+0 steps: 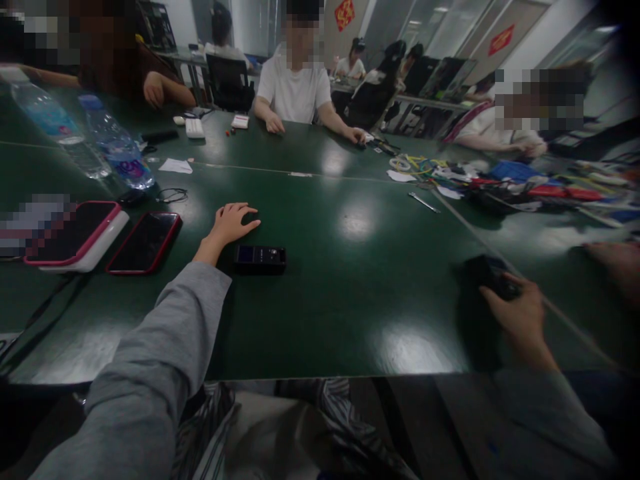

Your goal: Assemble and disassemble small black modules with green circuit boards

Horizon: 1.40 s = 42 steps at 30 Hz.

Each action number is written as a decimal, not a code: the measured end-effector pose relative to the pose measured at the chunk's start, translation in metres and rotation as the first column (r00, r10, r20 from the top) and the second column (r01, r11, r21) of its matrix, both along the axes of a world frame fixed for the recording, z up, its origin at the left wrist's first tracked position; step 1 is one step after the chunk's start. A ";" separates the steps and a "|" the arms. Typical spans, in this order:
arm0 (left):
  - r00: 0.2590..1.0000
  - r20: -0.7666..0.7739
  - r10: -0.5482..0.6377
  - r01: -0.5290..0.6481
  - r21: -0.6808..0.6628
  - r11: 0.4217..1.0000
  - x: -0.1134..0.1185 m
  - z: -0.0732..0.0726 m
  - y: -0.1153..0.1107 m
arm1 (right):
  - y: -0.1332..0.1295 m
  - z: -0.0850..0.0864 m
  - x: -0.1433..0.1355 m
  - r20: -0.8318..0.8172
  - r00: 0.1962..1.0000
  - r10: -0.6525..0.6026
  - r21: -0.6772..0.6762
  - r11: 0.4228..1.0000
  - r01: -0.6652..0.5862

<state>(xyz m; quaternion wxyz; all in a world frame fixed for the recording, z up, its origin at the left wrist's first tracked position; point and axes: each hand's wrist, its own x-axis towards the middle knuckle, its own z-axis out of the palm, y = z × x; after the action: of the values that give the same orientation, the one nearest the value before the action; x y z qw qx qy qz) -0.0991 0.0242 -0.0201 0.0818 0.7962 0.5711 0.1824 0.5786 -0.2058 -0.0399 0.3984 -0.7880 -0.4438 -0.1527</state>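
My left hand (231, 223) rests on the green table with its fingers apart and nothing in them. Just below its fingertips lies a small black device (261, 260) with a screen and buttons, apart from the hand. Over on the right, my right hand (525, 317) is wrapped round a black handheld device (493, 272), slightly blurred, whose near side is partly hidden by my thumb and fingers. Left of my left hand is a phone in a red case (145, 243), lying flat.
Two water bottles (120, 150) stand at the left, near a pink-edged device (77, 230) on a white box. A wrench (424, 203) lies beyond the middle. Tangled cables and tools (525, 183) are heaped at the right. A co-worker's blurred hand (615, 267) is at the right edge.
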 end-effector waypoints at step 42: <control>1.000 -0.012 0.015 -0.015 -0.002 1.000 0.001 0.004 -0.001 | 0.154 0.026 -0.404 0.075 0.470 0.879 -0.424 0.455 -0.783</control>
<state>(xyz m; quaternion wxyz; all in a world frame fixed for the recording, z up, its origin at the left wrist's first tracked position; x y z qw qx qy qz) -0.0984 0.0231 -0.0165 0.0781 0.7929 0.5776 0.1777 0.1747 -0.0518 -0.0142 0.2147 -0.4881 -0.8455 0.0301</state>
